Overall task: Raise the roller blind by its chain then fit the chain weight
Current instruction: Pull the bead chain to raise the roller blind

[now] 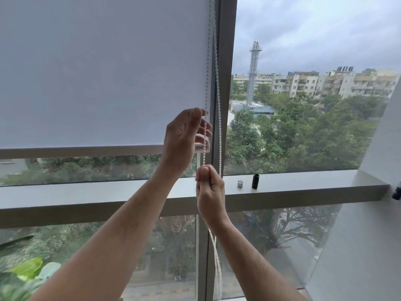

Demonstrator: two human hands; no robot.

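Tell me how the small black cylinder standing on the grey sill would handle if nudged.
The small black cylinder stands upright, taller than wide, so it probably tips easily. Once down, its round body would likely roll along the grey sill. It looks light.

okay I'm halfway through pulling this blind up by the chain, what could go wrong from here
The right hand grips only one strand of the chain; the left hand looks open beside it, so the beads might slip. The black cylinder and small silver piece stand loose on the sill; a swinging chain or elbow could knock them off.

The sill (303, 185) lay bare around a black tube (255, 181) and silver cap (240, 184), well apart from the chain (219, 127).
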